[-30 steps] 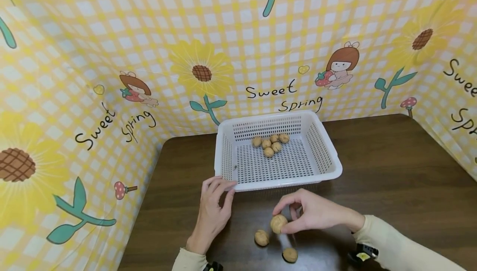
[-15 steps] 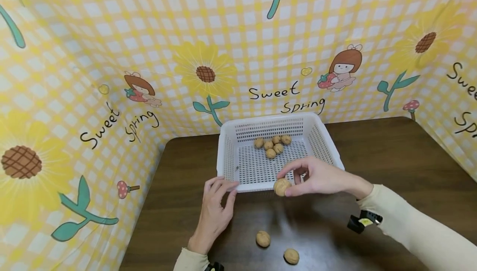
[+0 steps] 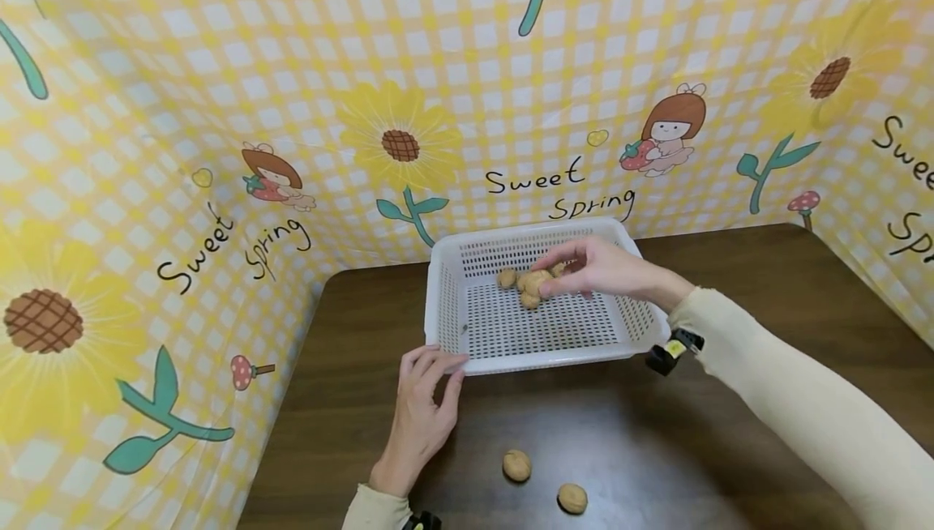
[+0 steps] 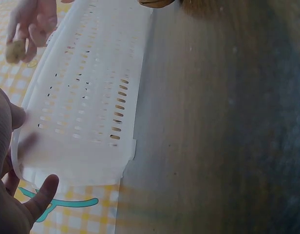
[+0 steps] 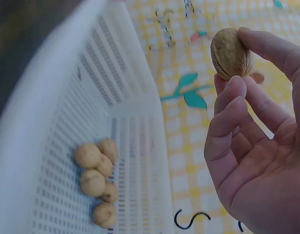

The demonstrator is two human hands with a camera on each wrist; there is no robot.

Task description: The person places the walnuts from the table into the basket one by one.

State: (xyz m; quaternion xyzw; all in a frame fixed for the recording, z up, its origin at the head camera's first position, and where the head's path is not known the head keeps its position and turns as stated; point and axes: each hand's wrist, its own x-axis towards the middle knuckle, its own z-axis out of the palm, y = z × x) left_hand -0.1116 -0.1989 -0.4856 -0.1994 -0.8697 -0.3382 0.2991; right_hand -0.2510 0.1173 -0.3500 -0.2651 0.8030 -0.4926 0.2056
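Beyond 2 walnuts (image 3: 516, 466), left grip (image 3: 422, 404) holds 1 basket (image 3: 554, 361) of 6 (image 5: 92, 183), right (image 3: 613, 267) pinches 1 (image 5: 231, 52).

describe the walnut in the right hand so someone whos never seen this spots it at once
Find the white slotted basket on the dark wooden table. Over the basket's inside, the right hand pinches a tan walnut. It is the only one held: the other walnuts lie in the basket or on the table in front of it.

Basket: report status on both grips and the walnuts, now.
Right grip pinches a walnut above the basket; left grip on its near left corner. Six walnuts inside, two on the table. No obstruction seen.
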